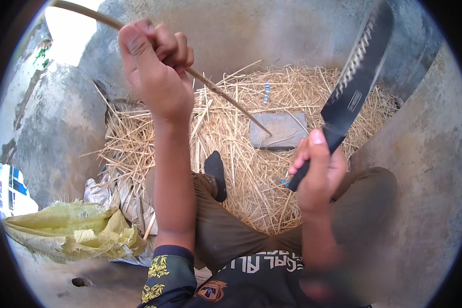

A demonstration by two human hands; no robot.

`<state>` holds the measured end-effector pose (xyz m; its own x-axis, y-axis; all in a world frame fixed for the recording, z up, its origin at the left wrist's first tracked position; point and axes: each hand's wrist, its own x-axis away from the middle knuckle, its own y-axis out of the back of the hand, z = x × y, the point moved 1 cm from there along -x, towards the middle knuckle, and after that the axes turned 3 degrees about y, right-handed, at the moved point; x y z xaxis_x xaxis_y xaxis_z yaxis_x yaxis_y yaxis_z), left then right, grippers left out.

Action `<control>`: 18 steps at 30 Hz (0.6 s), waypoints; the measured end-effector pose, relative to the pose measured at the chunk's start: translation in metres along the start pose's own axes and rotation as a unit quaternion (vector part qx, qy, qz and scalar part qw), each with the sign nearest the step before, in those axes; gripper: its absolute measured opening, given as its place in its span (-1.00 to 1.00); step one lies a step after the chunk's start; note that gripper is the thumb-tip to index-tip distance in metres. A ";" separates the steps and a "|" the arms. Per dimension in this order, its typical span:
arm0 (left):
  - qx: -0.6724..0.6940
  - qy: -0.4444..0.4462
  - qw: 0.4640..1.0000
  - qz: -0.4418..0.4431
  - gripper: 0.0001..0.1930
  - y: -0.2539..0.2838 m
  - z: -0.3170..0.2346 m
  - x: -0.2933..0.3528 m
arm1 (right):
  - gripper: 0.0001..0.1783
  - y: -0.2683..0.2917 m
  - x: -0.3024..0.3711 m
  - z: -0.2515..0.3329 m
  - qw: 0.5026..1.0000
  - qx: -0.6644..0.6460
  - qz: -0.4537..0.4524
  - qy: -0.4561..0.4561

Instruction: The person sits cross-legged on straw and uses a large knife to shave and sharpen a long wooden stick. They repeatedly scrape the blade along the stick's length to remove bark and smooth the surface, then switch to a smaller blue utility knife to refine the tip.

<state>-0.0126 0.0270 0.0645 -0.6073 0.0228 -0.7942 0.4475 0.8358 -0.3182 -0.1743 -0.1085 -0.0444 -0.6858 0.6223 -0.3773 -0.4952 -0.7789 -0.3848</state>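
My left hand (161, 66) is raised at the upper left, its fingers wrapped round a long thin brown stick (215, 88). The stick slants down to the right, and its lower end appears at a flat grey block (280, 131); whether it touches cannot be told. On the right, my right hand (318, 169) grips the black handle of a machete (351, 97) with a broad dark blade and a row of saw teeth along one edge. The blade points up and slightly right, apart from the stick. Part of the handle is hidden by my fingers.
Dry straw (241, 169) covers the ground around the block. A torn yellow woven sack (77, 228) lies at the lower left beside whitish sheeting. Grey plastered walls (215, 41) stand at the back and sides. My bent legs and one dark-socked foot (215, 174) flank the straw.
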 end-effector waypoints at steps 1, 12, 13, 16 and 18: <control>0.003 -0.015 1.000 -0.023 -0.63 -0.002 0.002 0.003 | -0.64 -0.004 0.006 -0.017 1.000 -0.004 -0.013 0.026; -0.061 -0.063 0.988 -0.127 -0.66 0.002 0.002 0.001 | -0.67 -0.013 0.020 -0.051 0.982 0.162 0.076 -0.066; -0.066 -0.062 0.988 -0.126 -0.66 0.003 0.003 0.000 | -0.66 -0.017 0.027 -0.055 0.995 0.067 0.058 -0.040; -0.093 -0.061 0.982 -0.151 -0.66 -0.011 0.008 0.003 | -0.62 -0.021 0.051 -0.080 0.998 -0.057 0.006 -0.040; -0.086 -0.077 0.983 -0.140 -0.68 -0.012 0.003 0.007 | -0.61 -0.017 0.043 -0.102 0.976 0.076 0.103 -0.177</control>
<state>-0.0205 0.0158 0.0609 -0.5778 -0.2938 -0.7614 0.1511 0.8783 -0.4536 -0.1413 -0.0602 -0.1397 -0.9074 0.4060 -0.1085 -0.3817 -0.9042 -0.1919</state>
